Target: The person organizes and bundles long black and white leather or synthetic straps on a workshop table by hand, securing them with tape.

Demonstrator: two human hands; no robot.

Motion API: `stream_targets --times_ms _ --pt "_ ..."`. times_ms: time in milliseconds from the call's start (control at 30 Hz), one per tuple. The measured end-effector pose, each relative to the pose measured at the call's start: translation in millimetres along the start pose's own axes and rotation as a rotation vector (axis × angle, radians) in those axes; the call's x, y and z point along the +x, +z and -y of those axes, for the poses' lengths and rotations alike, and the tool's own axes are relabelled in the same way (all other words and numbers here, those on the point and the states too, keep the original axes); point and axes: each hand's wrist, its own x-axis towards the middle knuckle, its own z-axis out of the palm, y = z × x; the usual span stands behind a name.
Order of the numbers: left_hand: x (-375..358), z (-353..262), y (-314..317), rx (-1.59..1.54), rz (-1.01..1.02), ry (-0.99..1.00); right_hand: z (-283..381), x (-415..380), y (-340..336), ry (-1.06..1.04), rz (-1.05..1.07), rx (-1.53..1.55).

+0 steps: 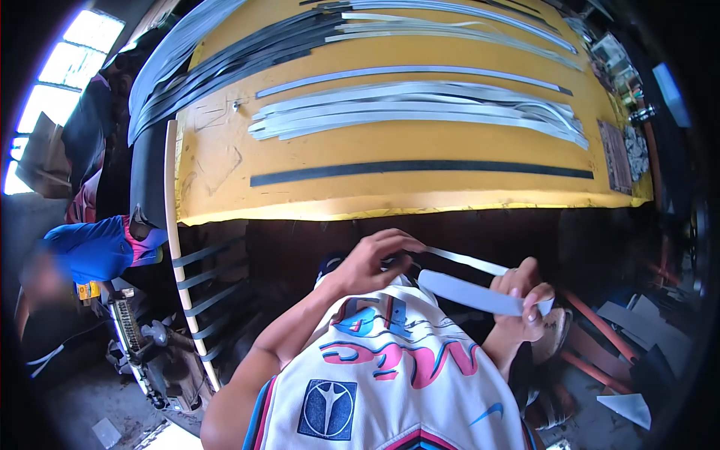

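Note:
My left hand (pixel 379 259) pinches one end of a thin grey strip (pixel 469 261) in front of my chest. My right hand (pixel 525 296) grips the other end of that strip together with a wider pale grey strip (pixel 469 292), thumb on top. Both strips are held above my lap, below the front edge of a yellow table (pixel 225 150). On the table lie a single black strip (pixel 420 169), a bundle of pale grey strips (pixel 420 112), one long grey strip (pixel 409 73) and a far pile of dark and grey strips (pixel 300 34).
A person in a blue top (pixel 90 251) sits at the left by a sewing machine (pixel 142 337). A white slat with several dark strips draped over it (pixel 184 262) leans on the table's left edge. Scraps and red bars (pixel 622 330) lie on the floor at the right.

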Motion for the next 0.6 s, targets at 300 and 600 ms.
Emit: stream_targets --times_ms 300,600 --pt "-135 128 -162 0.526 -0.611 -0.336 -114 90 73 0.066 0.301 -0.021" --pt "-189 228 -293 0.701 -0.672 -0.342 -340 127 127 0.541 0.289 -0.662"
